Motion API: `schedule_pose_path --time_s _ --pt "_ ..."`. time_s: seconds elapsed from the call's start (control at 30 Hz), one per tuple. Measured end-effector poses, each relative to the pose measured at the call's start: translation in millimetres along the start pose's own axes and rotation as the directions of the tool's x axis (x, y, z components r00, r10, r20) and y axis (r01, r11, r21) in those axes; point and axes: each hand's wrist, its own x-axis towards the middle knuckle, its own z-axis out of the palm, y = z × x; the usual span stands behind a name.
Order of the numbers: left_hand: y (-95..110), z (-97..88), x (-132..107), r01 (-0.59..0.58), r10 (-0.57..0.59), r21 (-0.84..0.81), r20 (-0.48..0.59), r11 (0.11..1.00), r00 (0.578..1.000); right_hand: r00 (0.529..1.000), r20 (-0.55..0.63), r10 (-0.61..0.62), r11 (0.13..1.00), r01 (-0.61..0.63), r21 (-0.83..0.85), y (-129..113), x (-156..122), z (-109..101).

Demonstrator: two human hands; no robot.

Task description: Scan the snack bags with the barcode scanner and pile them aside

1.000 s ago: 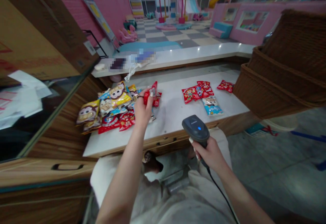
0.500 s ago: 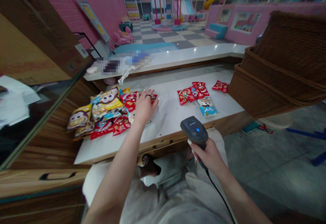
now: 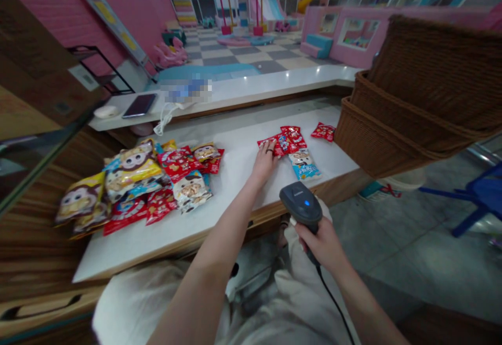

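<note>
My left hand (image 3: 265, 161) lies on the left end of a small group of red snack bags (image 3: 293, 137), its fingers stretched out over the nearest one. Just right of it is a blue-and-white snack bag (image 3: 304, 164). In my right hand (image 3: 324, 245) is a dark barcode scanner (image 3: 301, 202), held by its handle with a blue light showing on top and a cord hanging down. Further left lies a pile of snack bags, including a yellow monkey-face bag (image 3: 139, 162), a red bag (image 3: 179, 161) and a white cow-face bag (image 3: 192, 191).
Stacked wicker baskets (image 3: 423, 99) stand at the right end of the white counter (image 3: 235, 188). A lone red bag (image 3: 323, 131) lies beside them. On the raised ledge rest a phone (image 3: 140, 105) and a white cable (image 3: 167, 117). A cardboard box (image 3: 39, 68) stands at left.
My left hand has moved right, from the left pile to the red bags, uncovering the cow-face bag. The right hand still holds the scanner. The view has shifted to the right.
</note>
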Motion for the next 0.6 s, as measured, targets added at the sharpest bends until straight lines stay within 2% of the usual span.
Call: schedule_pose_path --time_s 0.1,0.23,0.33,0.4,0.47,0.6 --pt "7.4 -11.4 -4.7 0.027 -0.033 -0.175 -0.034 0.984 0.999 1.000 0.001 -0.001 1.000 0.001 0.005 -0.2 1.1 0.3" --pt "20.7 -34.3 -34.3 0.083 -0.165 -0.466 -0.138 0.881 0.976 0.999 0.033 -0.001 1.000 0.001 0.003 -4.1 -0.2 4.5" --pt "24.1 -53.0 -65.6 0.162 -0.364 -0.656 -0.183 0.737 0.913 0.998 0.056 0.015 1.000 -0.016 0.019 -5.8 -3.2 9.4" --pt "23.6 -65.3 -85.3 0.207 -0.483 -0.765 -0.151 0.610 0.863 0.998 0.069 0.010 1.000 -0.012 0.026 -5.9 -5.3 13.9" --pt "22.7 -76.7 -101.8 0.227 -0.550 -0.828 -0.114 0.513 0.828 0.996 0.087 -0.009 1.000 0.007 0.029 -6.2 -7.5 19.7" --pt "21.7 -92.1 -125.2 0.265 -0.605 -0.846 -0.083 0.462 0.792 0.991 0.129 -0.042 0.999 0.040 0.017 -9.4 -11.5 32.5"
